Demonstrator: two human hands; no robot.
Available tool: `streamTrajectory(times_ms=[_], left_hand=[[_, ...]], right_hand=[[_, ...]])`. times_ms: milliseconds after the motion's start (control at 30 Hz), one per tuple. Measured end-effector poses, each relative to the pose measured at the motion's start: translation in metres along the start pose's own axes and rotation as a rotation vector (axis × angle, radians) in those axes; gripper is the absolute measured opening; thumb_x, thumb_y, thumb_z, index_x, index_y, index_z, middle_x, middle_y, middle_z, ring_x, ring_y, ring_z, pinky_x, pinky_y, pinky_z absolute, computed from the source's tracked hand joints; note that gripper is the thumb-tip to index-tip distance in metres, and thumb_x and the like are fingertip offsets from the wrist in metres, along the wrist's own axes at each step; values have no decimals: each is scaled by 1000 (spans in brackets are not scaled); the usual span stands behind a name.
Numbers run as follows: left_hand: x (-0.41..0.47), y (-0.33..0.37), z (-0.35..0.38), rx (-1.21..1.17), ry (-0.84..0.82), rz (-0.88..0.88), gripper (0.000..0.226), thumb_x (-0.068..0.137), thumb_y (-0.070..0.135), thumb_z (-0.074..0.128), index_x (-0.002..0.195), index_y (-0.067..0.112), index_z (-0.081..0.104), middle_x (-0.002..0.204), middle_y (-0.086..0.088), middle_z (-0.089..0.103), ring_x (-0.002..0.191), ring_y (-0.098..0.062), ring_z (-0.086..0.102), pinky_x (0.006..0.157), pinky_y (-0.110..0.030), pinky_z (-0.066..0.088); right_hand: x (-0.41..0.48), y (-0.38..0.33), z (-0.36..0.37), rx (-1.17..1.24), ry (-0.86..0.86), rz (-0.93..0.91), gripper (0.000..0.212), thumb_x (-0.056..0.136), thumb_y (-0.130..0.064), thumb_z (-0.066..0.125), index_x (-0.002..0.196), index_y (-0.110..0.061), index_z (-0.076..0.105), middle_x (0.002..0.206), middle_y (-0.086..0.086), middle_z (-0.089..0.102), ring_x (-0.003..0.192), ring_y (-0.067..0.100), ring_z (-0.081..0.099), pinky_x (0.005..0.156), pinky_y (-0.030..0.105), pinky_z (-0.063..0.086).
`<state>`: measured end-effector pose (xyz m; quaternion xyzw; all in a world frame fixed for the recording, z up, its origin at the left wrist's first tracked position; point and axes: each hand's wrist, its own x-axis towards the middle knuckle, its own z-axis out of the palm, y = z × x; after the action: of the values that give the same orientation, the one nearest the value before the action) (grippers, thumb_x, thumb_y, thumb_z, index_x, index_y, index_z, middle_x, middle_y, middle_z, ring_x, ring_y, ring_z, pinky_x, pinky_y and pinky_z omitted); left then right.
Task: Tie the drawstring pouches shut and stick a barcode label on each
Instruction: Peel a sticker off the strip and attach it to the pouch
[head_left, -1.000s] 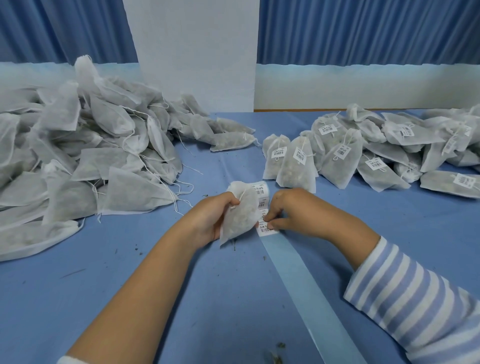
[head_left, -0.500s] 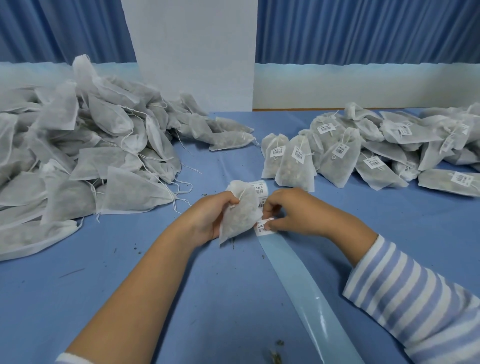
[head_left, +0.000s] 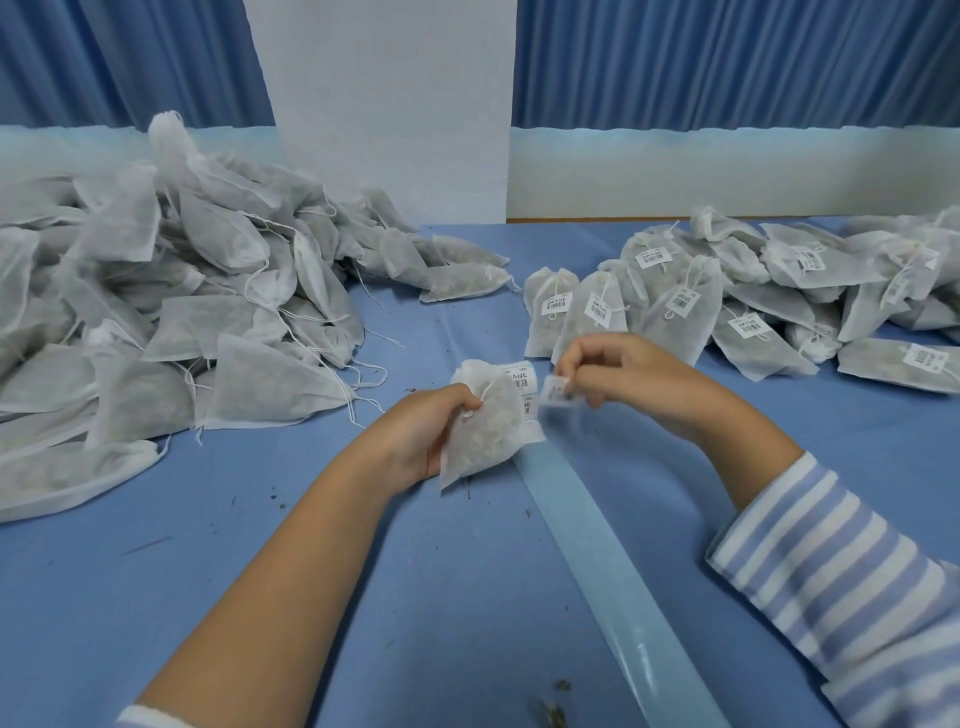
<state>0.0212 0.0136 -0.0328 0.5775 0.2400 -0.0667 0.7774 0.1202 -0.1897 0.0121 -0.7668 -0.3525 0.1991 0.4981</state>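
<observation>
Left hand (head_left: 415, 436) gripping a filled white mesh drawstring pouch (head_left: 480, 421), right hand (head_left: 623, 376) just beside the pouch pinching a blurred white barcode label (head_left: 555, 389), pale blue backing strip (head_left: 602, 561) below the pouch

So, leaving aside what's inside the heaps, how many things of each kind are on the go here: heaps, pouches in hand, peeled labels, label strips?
Heaps: 2, the unlabelled heap and the labelled heap.
Pouch in the left hand: 1.
Peeled label in the right hand: 1.
Label strip: 1.
Total: 5.
</observation>
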Motion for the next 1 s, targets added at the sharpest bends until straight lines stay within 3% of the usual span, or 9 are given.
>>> streamTrajectory(times_ms=[100,167,233,400,500,633,733,800,1000], left_hand=[[-4,-1,2,95,1,92,20,95,11,55,108,3,67,97,-11,73,85,-23,70,77,-32,57],[-6,-1,4,176,-13,166,16,96,15,60,105,8,70,99,-9,76,88,-22,72,82,-34,56],[-8,0,6,314,-29,250,14,95,21,63,103,14,72,100,-5,77,92,-21,72,84,-34,55],[-15,-5,16,447,-146,351,11,91,25,69,100,19,74,97,-1,77,88,-13,72,71,-21,54],[-15,-4,14,441,-148,330,20,88,29,73,102,14,74,102,-8,76,87,-15,70,75,-25,51],[-14,-3,10,387,-95,327,8,88,22,73,92,17,77,93,-5,76,81,-13,69,73,-24,51],[-12,-3,8,341,-1,293,11,86,22,74,93,13,77,85,-4,75,72,-14,69,62,-23,53],[-11,-2,7,325,58,270,15,85,23,75,94,11,76,83,-4,74,69,-14,69,58,-23,54],[-10,-1,6,289,81,247,16,84,20,76,96,9,75,87,-8,76,73,-15,72,61,-25,57]], right_hand=[[5,2,2,101,256,5,13,88,-13,66,80,-23,65,81,-14,65,73,-1,60,72,25,48],[5,2,7,118,276,-1,13,87,-18,70,95,-28,68,99,-13,67,85,-2,65,76,23,54],[4,1,14,138,230,-13,31,86,-20,73,111,-35,65,113,-5,66,97,2,66,79,23,56],[5,1,29,149,164,-71,61,83,-10,75,133,-35,51,75,10,68,71,14,60,72,28,52],[6,3,27,228,247,-73,59,82,-6,75,128,-38,54,81,13,71,75,17,65,78,33,54],[7,5,27,277,336,-96,51,83,-8,75,124,-32,59,90,5,70,78,9,67,77,27,57],[8,2,28,253,458,-132,34,85,-12,74,115,-27,66,98,4,63,83,8,62,81,25,55],[7,-2,28,237,508,-158,18,86,-12,72,101,-23,69,88,-1,64,79,8,59,75,22,53],[3,-8,32,131,267,-98,11,89,-8,67,81,-15,71,81,-8,70,73,0,59,65,10,46]])
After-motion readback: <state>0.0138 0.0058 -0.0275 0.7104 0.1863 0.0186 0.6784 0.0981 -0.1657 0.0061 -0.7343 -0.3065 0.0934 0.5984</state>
